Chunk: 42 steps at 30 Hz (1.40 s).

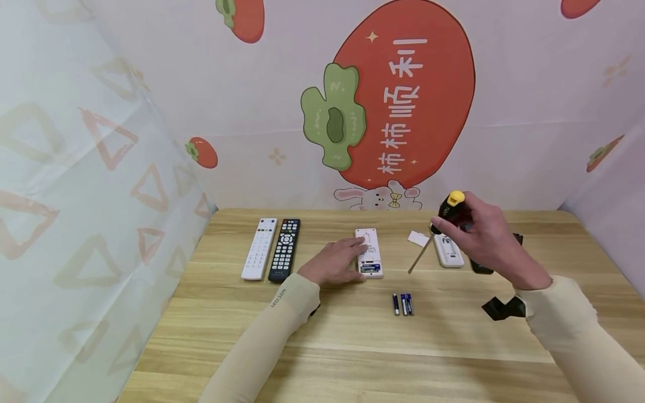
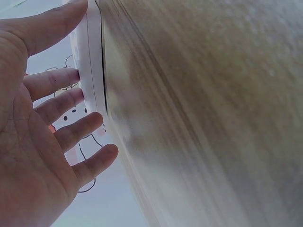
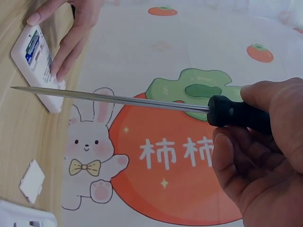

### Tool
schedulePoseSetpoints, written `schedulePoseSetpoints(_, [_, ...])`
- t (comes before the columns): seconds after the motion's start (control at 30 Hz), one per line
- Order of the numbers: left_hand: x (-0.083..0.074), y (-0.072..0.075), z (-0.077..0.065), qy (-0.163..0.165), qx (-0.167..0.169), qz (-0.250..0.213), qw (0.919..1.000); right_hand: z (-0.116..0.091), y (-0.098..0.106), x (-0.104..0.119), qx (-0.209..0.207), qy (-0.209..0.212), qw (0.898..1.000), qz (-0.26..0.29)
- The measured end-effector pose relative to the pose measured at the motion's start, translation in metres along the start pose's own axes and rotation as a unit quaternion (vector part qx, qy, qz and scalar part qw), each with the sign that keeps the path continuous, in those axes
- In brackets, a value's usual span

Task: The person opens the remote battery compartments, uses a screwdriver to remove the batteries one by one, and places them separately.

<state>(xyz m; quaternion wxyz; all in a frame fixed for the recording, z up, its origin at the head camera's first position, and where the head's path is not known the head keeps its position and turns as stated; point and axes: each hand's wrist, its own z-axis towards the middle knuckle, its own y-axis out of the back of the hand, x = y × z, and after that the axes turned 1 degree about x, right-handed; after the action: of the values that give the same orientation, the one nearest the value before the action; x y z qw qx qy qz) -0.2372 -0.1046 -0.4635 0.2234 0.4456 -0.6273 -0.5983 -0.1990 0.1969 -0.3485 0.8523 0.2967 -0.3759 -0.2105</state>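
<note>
A white remote control lies face down on the table, its battery compartment uncovered and batteries inside. My left hand rests on it, fingers fairly straight at its face and side, thumb by the near end. In the left wrist view the fingertips meet the white edge of the remote. My right hand grips a screwdriver by its black handle with a yellow end. The long metal shaft slants down to the left, its tip to the right of the remote in the head view.
Three loose batteries lie nearer me. A small white battery cover sits beside another white remote, with a dark remote partly hidden by my right hand. A white remote and a black remote lie at left.
</note>
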Motion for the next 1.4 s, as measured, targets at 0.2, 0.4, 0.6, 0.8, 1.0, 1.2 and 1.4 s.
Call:
schedulePoseSetpoints(0.2, [0.000, -0.001, 0.000, 0.000, 0.000, 0.002, 1.0000, 0.000, -0.008, -0.001, -0.008, 0.009, 1.000, -0.001])
schedulePoseSetpoints(0.4, [-0.001, -0.001, 0.000, 0.004, 0.001, 0.006, 1.0000, 0.002, -0.017, -0.001, -0.015, 0.021, 1.000, 0.015])
schedulePoseSetpoints(0.6, [-0.001, 0.000, 0.000, 0.003, 0.003, 0.007, 1.0000, 0.004, -0.022, 0.000, -0.016, 0.009, 0.999, 0.033])
schedulePoseSetpoints(0.8, [-0.002, 0.001, -0.001, 0.002, 0.005, 0.009, 0.9999, 0.006, -0.028, 0.001, -0.020, 0.002, 0.999, 0.043])
schedulePoseSetpoints(1.0, [-0.001, 0.000, -0.002, 0.001, 0.002, 0.006, 1.0000, 0.009, -0.034, 0.002, -0.016, 0.002, 0.998, 0.057])
schedulePoseSetpoints(1.2, [0.000, 0.000, -0.002, 0.000, -0.003, -0.001, 1.0000, 0.012, -0.039, 0.003, 0.007, -0.012, 0.999, 0.048])
schedulePoseSetpoints(1.4, [-0.001, 0.001, -0.002, 0.001, -0.004, -0.004, 1.0000, 0.014, -0.042, 0.003, 0.027, -0.004, 0.999, 0.038])
